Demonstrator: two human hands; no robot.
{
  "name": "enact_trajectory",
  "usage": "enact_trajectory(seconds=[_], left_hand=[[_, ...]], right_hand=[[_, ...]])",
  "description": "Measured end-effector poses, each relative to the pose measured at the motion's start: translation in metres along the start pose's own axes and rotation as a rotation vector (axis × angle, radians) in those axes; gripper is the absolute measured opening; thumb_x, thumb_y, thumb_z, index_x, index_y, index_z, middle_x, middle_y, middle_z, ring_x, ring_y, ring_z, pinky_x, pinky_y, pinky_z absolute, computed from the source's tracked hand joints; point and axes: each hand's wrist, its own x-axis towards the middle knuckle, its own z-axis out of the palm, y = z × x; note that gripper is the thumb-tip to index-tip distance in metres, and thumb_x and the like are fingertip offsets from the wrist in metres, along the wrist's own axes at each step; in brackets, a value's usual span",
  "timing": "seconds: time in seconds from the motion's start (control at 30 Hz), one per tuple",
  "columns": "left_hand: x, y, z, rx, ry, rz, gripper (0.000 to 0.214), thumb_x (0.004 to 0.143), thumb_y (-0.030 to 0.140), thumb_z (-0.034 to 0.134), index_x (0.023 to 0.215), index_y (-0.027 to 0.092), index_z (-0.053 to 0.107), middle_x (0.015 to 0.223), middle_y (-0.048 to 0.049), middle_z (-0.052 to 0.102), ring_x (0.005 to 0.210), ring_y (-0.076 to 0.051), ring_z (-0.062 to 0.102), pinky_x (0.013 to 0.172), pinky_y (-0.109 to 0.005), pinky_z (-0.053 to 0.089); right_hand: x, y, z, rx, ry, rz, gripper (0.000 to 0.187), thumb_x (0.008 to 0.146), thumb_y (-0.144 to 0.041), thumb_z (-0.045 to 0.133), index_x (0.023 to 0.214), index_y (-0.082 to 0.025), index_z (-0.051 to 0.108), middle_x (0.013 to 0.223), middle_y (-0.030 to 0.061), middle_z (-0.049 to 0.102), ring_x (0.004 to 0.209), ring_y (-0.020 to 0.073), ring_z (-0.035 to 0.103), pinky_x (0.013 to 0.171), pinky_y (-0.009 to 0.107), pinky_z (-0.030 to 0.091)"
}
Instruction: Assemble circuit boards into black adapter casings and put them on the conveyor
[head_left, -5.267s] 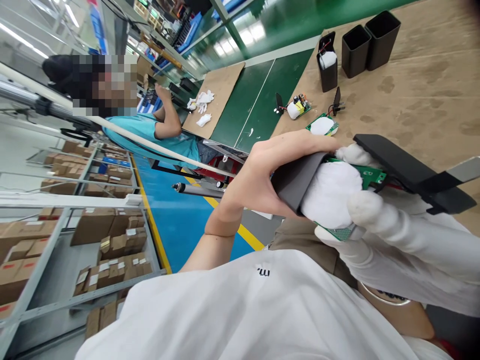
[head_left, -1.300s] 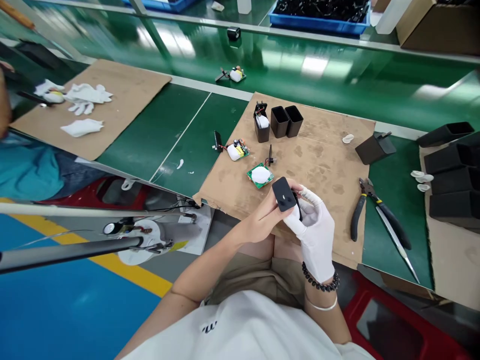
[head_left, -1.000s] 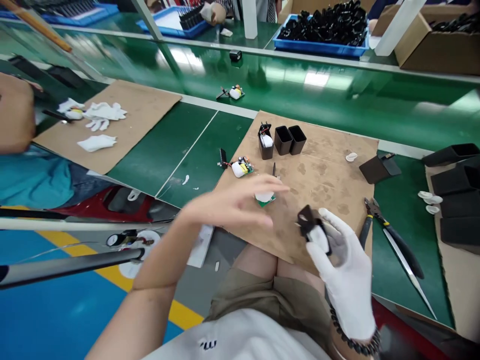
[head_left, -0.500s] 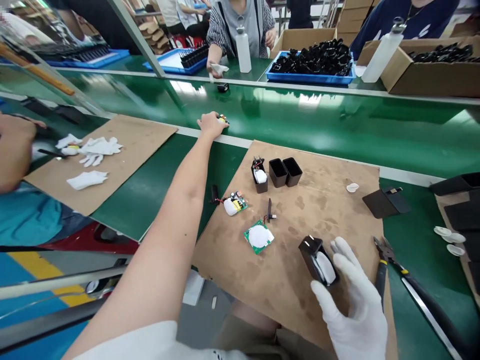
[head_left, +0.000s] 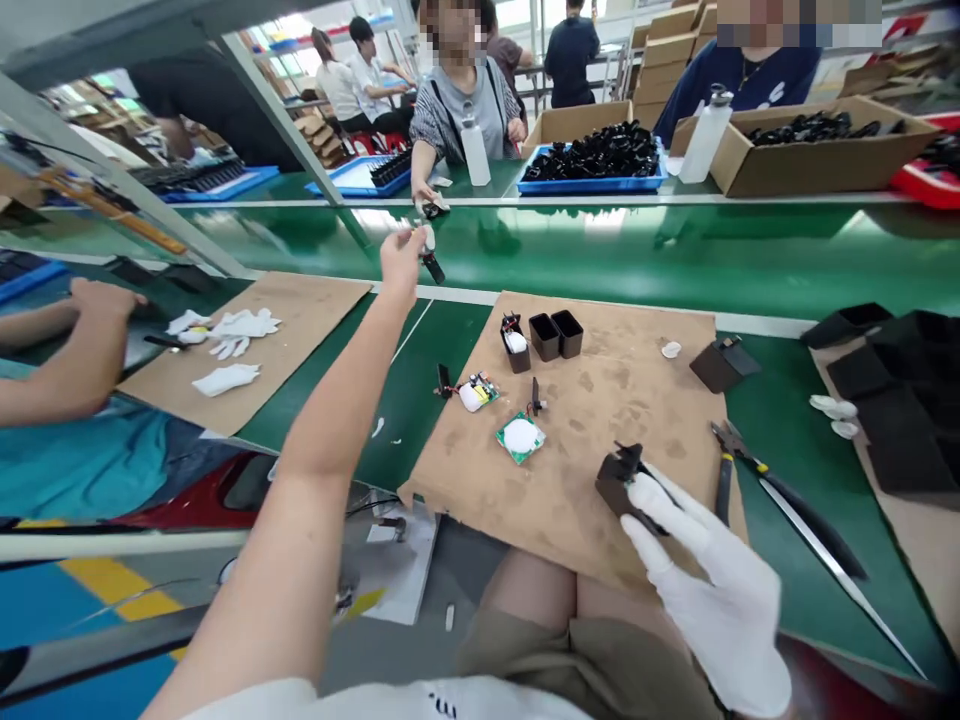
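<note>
My bare left hand point(head_left: 403, 262) reaches out over the green belt, pinching a small circuit board with a white pad point(head_left: 429, 240); a black piece point(head_left: 433, 267) dangles under it. My right hand point(head_left: 694, 560), in a white glove, has its thumb and fingers closed round the near end of a black plastic case point(head_left: 621, 480) on the brown cardboard; its contents are mostly hidden. Left of it lie a green circuit board with a round white pad point(head_left: 520, 437) and another circuit board point(head_left: 478, 391) wired to a black piece. Behind stand a filled black case point(head_left: 515, 345) and two hollow cases point(head_left: 556, 336).
Right of the cardboard point(head_left: 600, 400) lie cutting pliers point(head_left: 726, 465) and a long pointed tool point(head_left: 817, 540). More black cases point(head_left: 900, 400) sit at far right. Across the belt point(head_left: 600, 240), a co-worker's hand point(head_left: 427, 198) holds a black part. White gloves point(head_left: 244, 325) lie left.
My left hand has lifted the circuit board off the belt's near edge, the black piece now hanging. My right hand has closed on the black case, which has turned. The camera view has tilted up.
</note>
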Motion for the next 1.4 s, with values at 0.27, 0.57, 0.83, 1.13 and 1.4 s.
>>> enact_trajectory(seconds=[0.27,0.57,0.83,1.13,1.4], left_hand=[[-0.238,0.052,-0.028,-0.440,-0.380,0.248,0.062,0.082,0.060,0.082,0.131,0.033,0.057,0.116,-0.0026,0.076,0.112,-0.026,0.073,0.096,-0.048,0.059],[-0.325,0.083,-0.010,-0.474,-0.462,0.293,0.058,0.093,0.058,0.071,0.140,0.031,0.049,0.130,-0.0090,0.069,0.127,-0.030,0.068,0.101,-0.044,0.062],[-0.332,0.051,0.002,-0.311,-0.270,0.463,0.062,0.090,0.052,0.076,0.141,0.029,0.050,0.132,-0.0088,0.065,0.126,-0.028,0.067,0.112,-0.046,0.052],[-0.346,0.037,0.047,0.265,-0.357,0.516,0.039,0.097,0.037,0.065,0.135,0.025,0.061,0.141,-0.0151,0.067,0.128,-0.035,0.060,0.116,-0.055,0.035],[-0.402,0.037,0.034,0.016,-0.328,0.520,0.039,0.095,0.034,0.069,0.130,0.021,0.059,0.124,-0.0129,0.069,0.118,-0.028,0.065,0.104,-0.042,0.052]], right_hand=[[-0.016,0.002,-0.002,-0.024,-0.001,0.063,0.028,0.094,-0.024,0.063,0.117,-0.030,0.080,0.124,0.0007,0.079,0.103,0.0228,0.081,0.092,0.034,0.069],[-0.024,-0.010,0.003,0.003,0.046,0.242,0.028,0.094,-0.023,0.064,0.116,-0.029,0.080,0.129,0.0019,0.077,0.117,0.0225,0.077,0.104,0.035,0.064],[-0.024,-0.009,0.008,0.032,0.114,0.251,0.029,0.094,-0.025,0.065,0.120,-0.029,0.078,0.127,0.0018,0.077,0.119,0.0227,0.076,0.110,0.037,0.061],[-0.039,0.001,0.018,0.201,-0.010,0.304,0.040,0.095,-0.026,0.066,0.135,-0.027,0.069,0.152,0.0070,0.063,0.149,0.0250,0.053,0.124,0.045,0.049],[-0.040,-0.005,0.008,0.571,0.124,0.535,0.053,0.094,-0.032,0.072,0.145,-0.026,0.057,0.153,0.0094,0.061,0.143,0.0254,0.060,0.121,0.048,0.052]])
